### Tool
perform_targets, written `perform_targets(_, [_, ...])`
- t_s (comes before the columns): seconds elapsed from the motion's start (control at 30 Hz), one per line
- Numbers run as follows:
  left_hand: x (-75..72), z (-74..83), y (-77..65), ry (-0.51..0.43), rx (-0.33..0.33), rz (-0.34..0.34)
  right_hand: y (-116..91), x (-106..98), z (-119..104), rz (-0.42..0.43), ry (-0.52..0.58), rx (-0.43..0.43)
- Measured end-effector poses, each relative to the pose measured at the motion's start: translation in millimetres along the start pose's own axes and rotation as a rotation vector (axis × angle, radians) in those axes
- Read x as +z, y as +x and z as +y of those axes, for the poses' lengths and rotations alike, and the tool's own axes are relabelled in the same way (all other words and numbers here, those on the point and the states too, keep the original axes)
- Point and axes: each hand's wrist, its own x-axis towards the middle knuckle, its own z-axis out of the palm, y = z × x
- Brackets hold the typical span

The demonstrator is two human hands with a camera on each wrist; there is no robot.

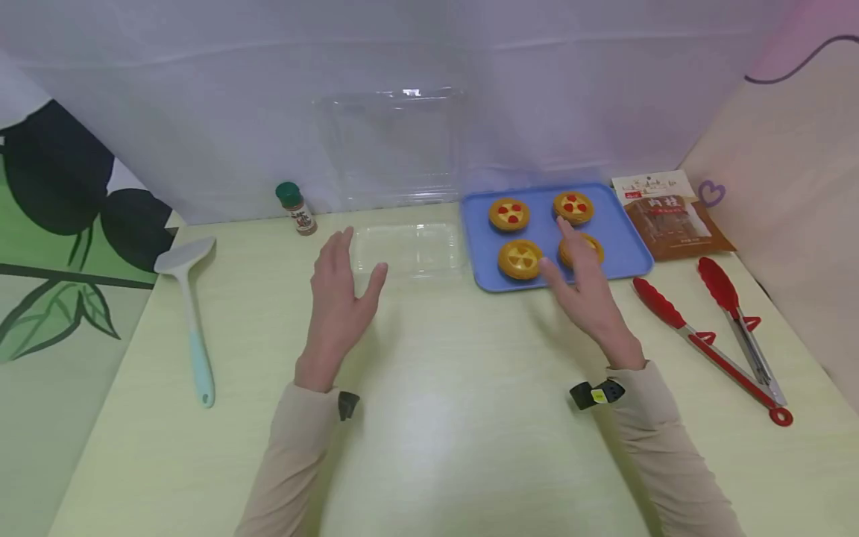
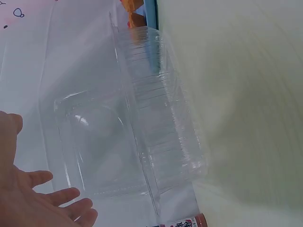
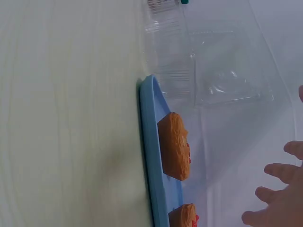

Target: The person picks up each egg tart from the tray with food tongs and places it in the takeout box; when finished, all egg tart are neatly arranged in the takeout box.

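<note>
My left hand (image 1: 338, 302) hovers over the table with fingers extended and thumb apart, holding nothing. Just beyond it stands a clear plastic clamshell box (image 2: 165, 123), its lid (image 1: 396, 149) raised against the back cloth. My right hand (image 1: 587, 294), fingers also straight and empty, is above the near edge of a blue tray (image 1: 631, 257). On the tray sit several egg tarts: two with red topping, one at back left (image 1: 508, 215) and one at back right (image 1: 573, 206), and plainer ones in front, such as the front-left tart (image 1: 520, 259). The right hand partly covers the front-right tart (image 1: 593, 250).
A spice bottle (image 1: 297, 209) with a green cap stands left of the box. At the far left lies a spatula (image 1: 194, 321) with a pale green handle. Right of the tray are a brown-and-white food packet (image 1: 674, 216) and red-tipped tongs (image 1: 728, 358), spread apart.
</note>
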Motion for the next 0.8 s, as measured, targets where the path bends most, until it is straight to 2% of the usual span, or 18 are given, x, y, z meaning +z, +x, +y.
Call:
perform_targets(0.23, [-7.1,-2.4,1.8,-0.12,0.021,0.058,-5,-11,-4,0.047,0.084,0.029])
perform_targets(0.5, [-12.0,-5.4,1.8,-0.221,-0.012,0.083,-6,-16,1,0.059,0.123,0.036])
perform_targets(0.7, [-13.5,-10.2,1.4,-0.274,0.019,0.165,-7,-18,2,0.083,0.18,0.01])
perform_targets(0.8, [-15.0,-13.7,1.7,-0.301,0.002,0.194,-9,-21,-2,0.089,0.212,0.023])
